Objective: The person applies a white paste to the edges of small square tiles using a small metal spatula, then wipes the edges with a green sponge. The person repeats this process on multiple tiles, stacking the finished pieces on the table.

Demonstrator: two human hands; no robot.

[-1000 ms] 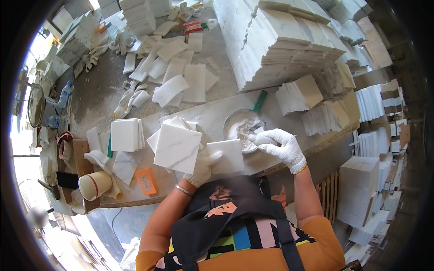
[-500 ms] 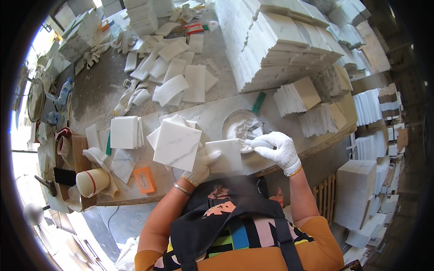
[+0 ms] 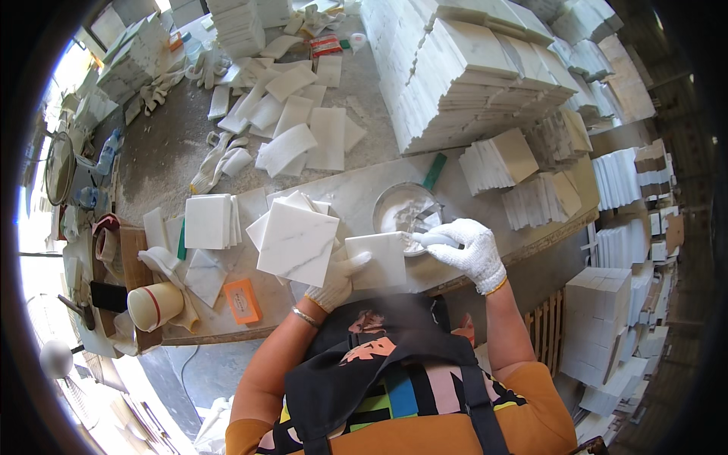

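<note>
My left hand point(image 3: 334, 285), in a white knit glove, grips a square white marble tile point(image 3: 379, 262) by its left side, thumb on the face. The gloved right hand point(image 3: 472, 254) is closed round the grey handle of a small putty knife point(image 3: 438, 240). Its tip meets the tile's upper right corner, where a little white paste shows. Just beyond, a round bowl point(image 3: 385, 203) holds white paste and what looks like a metal blade. A stack of veined tiles point(image 3: 297, 241) lies beside my left hand, fanned out and partly covering it.
A neat tile stack point(image 3: 208, 221), an orange box point(image 3: 243, 301) and a cream cup-like container point(image 3: 155, 305) are at left. Loose tile pieces point(image 3: 292, 148) litter the far table. Tall tile stacks point(image 3: 455, 91) rise at far right, with a green strip point(image 3: 434, 171) behind the bowl.
</note>
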